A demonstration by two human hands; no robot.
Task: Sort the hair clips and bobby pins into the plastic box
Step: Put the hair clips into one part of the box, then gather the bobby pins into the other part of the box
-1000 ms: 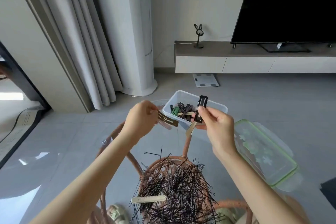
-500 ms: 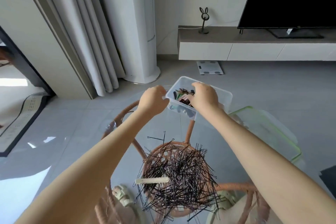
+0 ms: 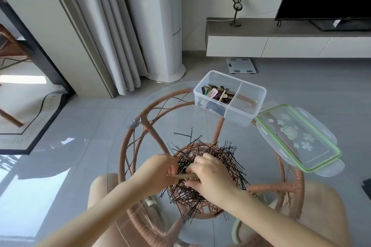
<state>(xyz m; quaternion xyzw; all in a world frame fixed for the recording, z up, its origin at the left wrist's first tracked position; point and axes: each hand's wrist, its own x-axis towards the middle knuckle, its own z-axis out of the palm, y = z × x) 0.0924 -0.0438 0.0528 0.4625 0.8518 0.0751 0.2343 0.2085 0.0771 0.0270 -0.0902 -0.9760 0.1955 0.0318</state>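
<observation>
A heap of black bobby pins (image 3: 224, 156) lies on the round glass table (image 3: 94, 146) right in front of me. A beige hair clip (image 3: 185, 176) lies across the heap between my hands. My left hand (image 3: 158, 172) holds its left end with curled fingers. My right hand (image 3: 210, 178) pinches its right end between thumb and fingers, resting on the pins. The clear plastic box (image 3: 237, 115) stands at the table's far side, away from both hands. Several coloured hair clips (image 3: 215, 93) fill its left compartment; the right compartment holds no clips.
The box's green-rimmed lid (image 3: 297, 138) lies flat to the right of the box. The table's rattan frame (image 3: 128, 146) shows through the glass. Beyond stand a curtain (image 3: 112, 32), a white tower unit (image 3: 160, 26) and a TV bench (image 3: 281, 38).
Both hands have left the box and come back down to the bobby pin heap near me. The clips they held earlier are out of their grasp. The hands now close on the beige clip.
</observation>
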